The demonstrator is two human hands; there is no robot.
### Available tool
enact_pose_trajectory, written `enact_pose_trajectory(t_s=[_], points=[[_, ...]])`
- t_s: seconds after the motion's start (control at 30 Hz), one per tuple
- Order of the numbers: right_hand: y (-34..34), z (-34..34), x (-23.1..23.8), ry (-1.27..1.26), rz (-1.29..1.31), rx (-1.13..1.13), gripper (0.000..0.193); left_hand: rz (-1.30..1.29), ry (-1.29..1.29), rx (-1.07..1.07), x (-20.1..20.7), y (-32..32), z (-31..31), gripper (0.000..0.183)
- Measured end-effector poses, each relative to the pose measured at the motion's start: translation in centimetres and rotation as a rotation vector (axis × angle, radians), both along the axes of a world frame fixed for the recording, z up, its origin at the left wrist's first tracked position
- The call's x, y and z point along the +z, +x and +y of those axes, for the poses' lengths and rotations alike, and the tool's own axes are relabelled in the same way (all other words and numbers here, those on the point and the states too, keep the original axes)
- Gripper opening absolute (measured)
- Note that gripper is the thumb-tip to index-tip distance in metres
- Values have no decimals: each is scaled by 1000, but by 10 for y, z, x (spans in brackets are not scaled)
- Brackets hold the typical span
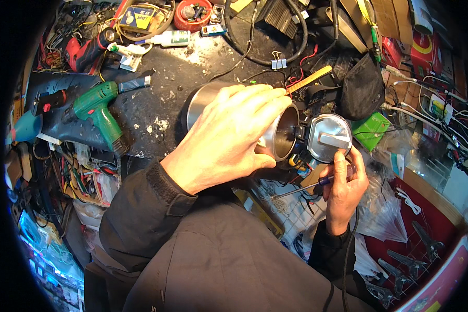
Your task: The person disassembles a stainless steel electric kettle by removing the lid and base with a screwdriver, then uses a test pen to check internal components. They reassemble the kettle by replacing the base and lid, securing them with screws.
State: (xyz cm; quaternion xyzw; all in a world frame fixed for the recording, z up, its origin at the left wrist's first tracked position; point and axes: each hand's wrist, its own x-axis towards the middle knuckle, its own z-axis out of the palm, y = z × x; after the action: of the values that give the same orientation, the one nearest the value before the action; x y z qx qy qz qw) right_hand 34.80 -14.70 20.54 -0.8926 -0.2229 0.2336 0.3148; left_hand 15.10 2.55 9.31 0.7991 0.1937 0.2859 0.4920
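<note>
A stainless-steel electric kettle [198,104] lies on its side near the front edge of the dark workbench. My left hand [226,138] is closed over its body, with the thumb below the open mouth. The kettle's round, shiny lid [330,139] stands swung open to the right, at a black hinge. My right hand [344,182] has a screwdriver [323,181] with a dark purple handle held in its fingers, the metal shaft pointing left. Its thumb and index fingertips touch or nearly touch the lid's lower rim. A black cable hangs below this hand.
A green cordless drill [101,106] lies at left, and a red power tool [80,52] behind it. Far back are a white glue bottle [174,38], a red round tray [192,13] and a thick black cable loop [234,44]. A black mesh pouch [363,86] and tangled cables crowd the right.
</note>
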Motion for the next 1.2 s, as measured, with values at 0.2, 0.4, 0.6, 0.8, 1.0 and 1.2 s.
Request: enact_pose_trajectory(t_s=[0.2,0.4,0.6,0.8,1.0,1.2], points=[[0,-1,1,3,8,-14,38,35,5,-19,3,0,1,87],[-10,-3,1,22,-79,72,40,56,-18,-26,7,0,-2,101],[-6,-7,5,-28,16,-32,40,110,-22,-50,11,-7,-6,104],[-8,-19,6,-9,91,16,39,162,-25,-90,18,-14,-13,104],[6,-28,11,-116,302,-39,31,223,-9,-173,26,-10,-15,98],[10,-29,7,-188,274,-88,39,229,-14,-243,26,4,-6,99]])
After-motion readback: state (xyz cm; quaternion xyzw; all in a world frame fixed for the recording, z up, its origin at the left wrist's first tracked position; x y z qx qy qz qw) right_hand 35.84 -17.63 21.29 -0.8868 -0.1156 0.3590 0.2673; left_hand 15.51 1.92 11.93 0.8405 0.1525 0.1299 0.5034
